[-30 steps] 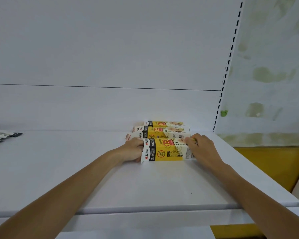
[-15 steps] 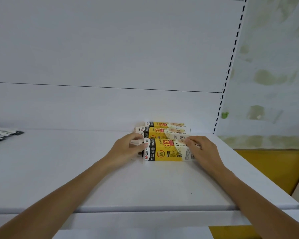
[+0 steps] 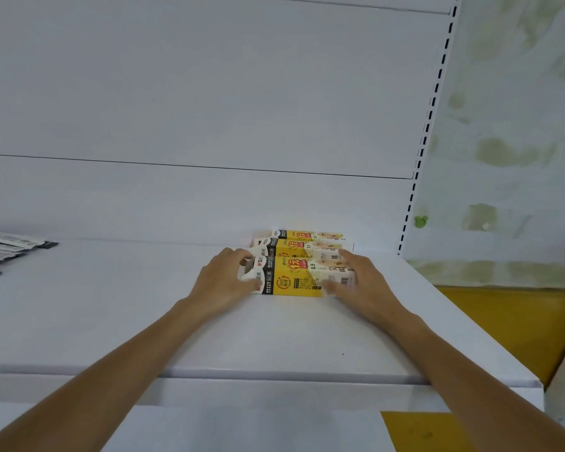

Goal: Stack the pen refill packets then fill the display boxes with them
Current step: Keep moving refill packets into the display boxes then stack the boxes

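- Three yellow display boxes sit in a close row on the white shelf (image 3: 111, 321), one behind another toward the back panel (image 3: 209, 197): the front box (image 3: 302, 276), the middle box (image 3: 302, 251) and the rear box (image 3: 307, 235).
- The left hand (image 3: 224, 282) is cupped round the left end of the front box, fingers curled onto its corner; the right hand (image 3: 361, 282) lies with fingers spread against the right end. Both press on the box rather than lift it, as far as I can tell.
- Judging by this, the boxes are being squared up in their row. Whether they are already filled cannot be seen, since their tops are shut or turned away.
- A loose pile of pen refill packets (image 3: 4, 247) lies at the far left of the shelf, well apart from the boxes, fanned out and not neatly stacked. So some stacking and filling likely remains.
- Room to move: the shelf is bare between the packets and the boxes, and bare in front of the boxes down to the front edge (image 3: 274, 375), so sliding is unobstructed there.
- Limits: the rear box is near the back panel, and the slotted upright (image 3: 418, 164) stands just right of the row. The shelf's right edge falls away near the right hand, so a push rightward risks a box going over.
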Demonstrator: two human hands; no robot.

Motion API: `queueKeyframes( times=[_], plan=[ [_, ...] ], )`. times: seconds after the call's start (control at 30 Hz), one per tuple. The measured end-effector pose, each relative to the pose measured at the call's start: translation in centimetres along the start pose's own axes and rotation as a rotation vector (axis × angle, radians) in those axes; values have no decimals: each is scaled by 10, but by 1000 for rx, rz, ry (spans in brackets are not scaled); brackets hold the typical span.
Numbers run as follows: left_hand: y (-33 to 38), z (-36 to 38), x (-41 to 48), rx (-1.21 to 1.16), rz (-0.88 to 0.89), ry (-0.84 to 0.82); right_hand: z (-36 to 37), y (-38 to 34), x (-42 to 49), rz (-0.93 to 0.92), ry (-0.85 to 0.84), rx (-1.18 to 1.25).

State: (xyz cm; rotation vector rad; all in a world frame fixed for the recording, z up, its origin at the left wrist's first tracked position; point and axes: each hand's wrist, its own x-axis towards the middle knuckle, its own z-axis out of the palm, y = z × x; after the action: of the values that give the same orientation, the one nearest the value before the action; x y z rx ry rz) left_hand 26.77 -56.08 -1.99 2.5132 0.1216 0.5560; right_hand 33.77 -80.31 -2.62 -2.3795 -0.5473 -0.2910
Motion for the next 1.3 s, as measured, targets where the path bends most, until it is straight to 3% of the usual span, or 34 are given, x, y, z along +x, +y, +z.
queueKeyframes(
  times=[0.1,0.27,0.4,0.57,0.8,0.87,1.03,1.1,1.2,1.3],
  plan=[
    [-5,-3,9,72,-39,-32,6,1,7,-20,63,-251],
    [-5,-2,28,156,15,-113,3,5,23,2,-42,-57],
    [9,-14,52,-161,-2,-274,-6,8,42,146,64,343],
    [12,-13,95,-188,-79,-266,-8,12,80,276,-14,268],
    [6,24,135,-198,-114,-466,-6,5,103,361,-146,237],
    [8,25,136,-176,-28,-355,-9,-4,97,287,-58,174],
    [24,-7,115,-231,295,181,-28,-10,83,-8,262,206],
    [31,-20,97,-220,315,306,-35,-11,71,-75,352,156],
    [43,-30,57,-307,229,251,-42,-15,43,-116,452,163],
    [54,-33,14,-409,178,128,-43,-13,12,-97,441,148]
  ],
)
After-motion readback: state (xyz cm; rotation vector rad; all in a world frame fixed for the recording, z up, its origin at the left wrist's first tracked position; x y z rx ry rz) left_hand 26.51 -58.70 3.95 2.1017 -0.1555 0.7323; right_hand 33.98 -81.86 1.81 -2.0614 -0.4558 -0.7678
